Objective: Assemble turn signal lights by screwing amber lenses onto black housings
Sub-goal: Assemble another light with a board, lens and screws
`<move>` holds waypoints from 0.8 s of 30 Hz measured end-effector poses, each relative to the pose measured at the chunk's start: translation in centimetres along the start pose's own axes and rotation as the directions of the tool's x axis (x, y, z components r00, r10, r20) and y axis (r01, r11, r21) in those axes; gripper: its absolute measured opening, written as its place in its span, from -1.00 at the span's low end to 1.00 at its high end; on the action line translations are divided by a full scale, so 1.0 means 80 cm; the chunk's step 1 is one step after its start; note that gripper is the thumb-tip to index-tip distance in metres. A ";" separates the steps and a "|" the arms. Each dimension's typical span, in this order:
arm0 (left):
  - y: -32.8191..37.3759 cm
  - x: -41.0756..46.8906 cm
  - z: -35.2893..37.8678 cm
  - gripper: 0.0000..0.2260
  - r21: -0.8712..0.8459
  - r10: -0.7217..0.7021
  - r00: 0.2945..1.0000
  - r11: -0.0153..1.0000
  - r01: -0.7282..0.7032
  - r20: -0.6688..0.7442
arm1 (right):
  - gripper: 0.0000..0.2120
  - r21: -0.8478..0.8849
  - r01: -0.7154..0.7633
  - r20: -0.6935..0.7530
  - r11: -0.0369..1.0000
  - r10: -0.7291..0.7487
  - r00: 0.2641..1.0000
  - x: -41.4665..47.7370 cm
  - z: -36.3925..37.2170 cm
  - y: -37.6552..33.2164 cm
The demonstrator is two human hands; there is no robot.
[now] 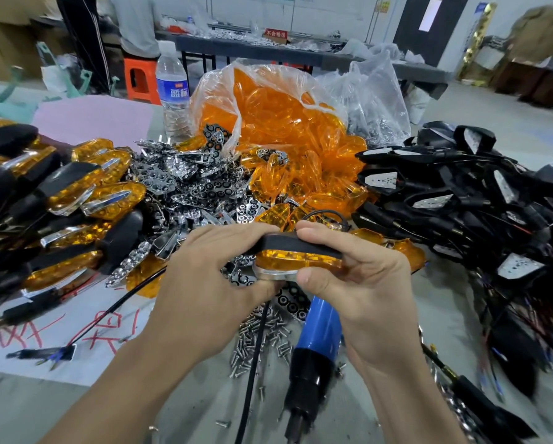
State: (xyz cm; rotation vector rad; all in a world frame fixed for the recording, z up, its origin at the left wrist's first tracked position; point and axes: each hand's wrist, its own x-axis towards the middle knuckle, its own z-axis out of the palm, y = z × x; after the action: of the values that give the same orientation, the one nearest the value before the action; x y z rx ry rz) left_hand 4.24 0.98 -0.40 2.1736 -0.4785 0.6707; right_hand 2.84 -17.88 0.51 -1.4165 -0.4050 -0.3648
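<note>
As left hand [204, 283] and right hand [361, 283] grip the turn signal [297, 256], a screwdriver [320, 328] lies beneath.

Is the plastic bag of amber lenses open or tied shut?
Open: the mouth of the plastic bag gapes, and amber lenses spill out.

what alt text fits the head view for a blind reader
The left hand and right hand grip a turn signal, amber lens on black housing, above loose screws and a blue screwdriver. Finished lights pile at left, a bag of amber lenses behind, black housings at right.
</note>
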 end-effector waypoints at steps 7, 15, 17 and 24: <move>0.005 0.000 -0.001 -0.40 0.021 -0.026 0.999 0.999 0.025 0.033 | -0.53 -0.050 0.049 0.007 0.998 -0.048 0.999 -0.002 0.002 0.001; 0.016 -0.001 -0.001 -0.28 -0.079 -0.057 0.993 0.995 0.065 0.100 | -0.58 0.170 0.051 0.124 0.984 -0.073 0.990 -0.007 0.024 -0.004; 0.021 0.000 -0.004 -0.31 -0.109 -0.049 0.987 0.992 0.066 0.151 | -0.63 0.097 0.056 0.165 0.994 -0.071 0.984 -0.009 0.027 -0.003; 0.022 0.033 -0.029 -0.33 -0.605 0.126 0.844 0.752 0.262 0.522 | -0.75 -0.122 0.101 0.082 0.987 -0.091 0.992 -0.014 0.038 -0.008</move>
State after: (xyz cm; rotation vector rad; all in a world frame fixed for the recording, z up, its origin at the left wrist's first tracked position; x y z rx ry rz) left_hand 4.69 1.40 3.48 1.6334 -0.7818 -0.1897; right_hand 1.42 -14.94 0.88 -1.5406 -0.5218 -0.4212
